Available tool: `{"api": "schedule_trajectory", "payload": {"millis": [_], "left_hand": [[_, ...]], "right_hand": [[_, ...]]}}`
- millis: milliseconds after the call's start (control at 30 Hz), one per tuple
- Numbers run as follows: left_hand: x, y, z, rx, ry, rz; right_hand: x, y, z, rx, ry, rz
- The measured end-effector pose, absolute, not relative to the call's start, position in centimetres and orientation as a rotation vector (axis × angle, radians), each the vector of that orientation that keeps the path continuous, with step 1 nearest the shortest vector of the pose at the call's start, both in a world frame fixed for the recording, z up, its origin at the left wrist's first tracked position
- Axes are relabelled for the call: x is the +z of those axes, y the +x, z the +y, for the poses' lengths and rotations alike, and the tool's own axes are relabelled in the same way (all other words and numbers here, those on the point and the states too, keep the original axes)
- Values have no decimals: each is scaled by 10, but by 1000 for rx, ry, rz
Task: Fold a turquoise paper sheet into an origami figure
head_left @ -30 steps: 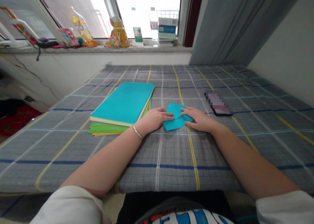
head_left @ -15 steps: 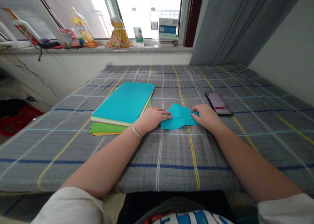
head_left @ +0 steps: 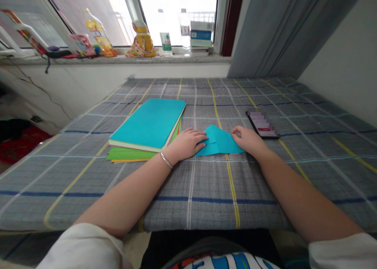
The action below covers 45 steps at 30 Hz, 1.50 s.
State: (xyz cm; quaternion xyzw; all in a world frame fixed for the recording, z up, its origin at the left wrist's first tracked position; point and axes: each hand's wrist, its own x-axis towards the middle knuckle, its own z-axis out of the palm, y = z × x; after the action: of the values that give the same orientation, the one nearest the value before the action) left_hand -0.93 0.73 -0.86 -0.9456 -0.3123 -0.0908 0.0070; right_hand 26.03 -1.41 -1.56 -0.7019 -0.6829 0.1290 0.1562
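A folded sheet of blue paper [head_left: 219, 141] lies on the plaid cloth between my hands, roughly triangular with its peak pointing away from me and creases near its middle. My left hand [head_left: 188, 142] rests on its left side, fingers stretched over the edge and thumb a little apart. At the right edge, my right hand [head_left: 246, 138] pinches the paper between thumb and curled fingers. A stack of coloured paper [head_left: 150, 121], blue on top with green and orange sheets below, sits just left of my left hand.
A phone [head_left: 263, 125] lies to the right, beyond my right hand. The plaid cloth [head_left: 212, 182] covers the whole surface. Along the windowsill [head_left: 118, 59] stand a drink bottle [head_left: 99, 33], a yellow jug [head_left: 143, 39], a tube [head_left: 165, 43] and boxes [head_left: 200, 35].
The folded paper's right corner has spread outward to the right and its outline is more triangular. My left hand has shifted slightly, and its thumb has moved away from the fingers.
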Motion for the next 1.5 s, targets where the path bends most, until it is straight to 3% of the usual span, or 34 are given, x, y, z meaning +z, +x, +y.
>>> {"api": "schedule_trajectory", "payload": {"millis": [667, 800, 900, 1033, 1233, 1500], "left_hand": [[-20, 12, 0, -98, -3092, -791], [-21, 11, 1, -95, -3101, -743], [-23, 11, 1, -74, -3110, -755], [-25, 13, 1, -41, -3110, -802], [-25, 13, -1, -94, -3074, -808], [-16, 5, -3, -229, -2995, -644]], "right_hand": [[-13, 275, -16, 378, -2053, -2063], [-9, 272, -21, 180, -2117, -2068], [-9, 259, -26, -82, -1842, -2215], [-21, 236, -28, 169, -1349, -2529], [-42, 237, -22, 287, -1485, -2550], [-27, 240, -26, 204, -1460, -2569]]}}
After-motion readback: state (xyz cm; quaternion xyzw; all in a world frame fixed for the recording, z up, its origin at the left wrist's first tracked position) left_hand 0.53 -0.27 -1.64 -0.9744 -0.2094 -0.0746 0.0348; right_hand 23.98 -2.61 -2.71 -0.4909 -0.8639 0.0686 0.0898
